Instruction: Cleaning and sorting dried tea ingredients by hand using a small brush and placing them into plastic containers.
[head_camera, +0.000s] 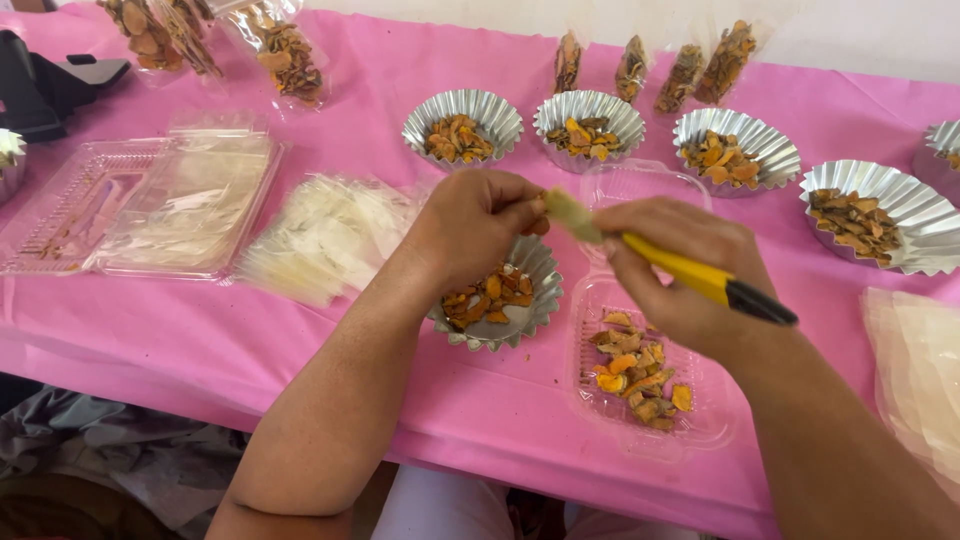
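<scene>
My left hand (478, 222) hovers over a fluted foil cup (535, 300) of orange dried slices and pinches a small dried piece at its fingertips. My right hand (680, 270) grips a yellow-and-black handled tool (700, 278); its pale tip (570, 214) meets the piece held by my left fingers. Below my right hand lies an open clear plastic tray (700, 425) holding several orange and brown slices (638, 370).
A pink cloth (200, 340) covers the table. Foil cups of slices (462, 125) (588, 125) (735, 150) (865, 215) line the back, with filled clear bags (285, 55) behind. Empty clear trays (140, 205) and a stack of clear bags (325, 235) lie left.
</scene>
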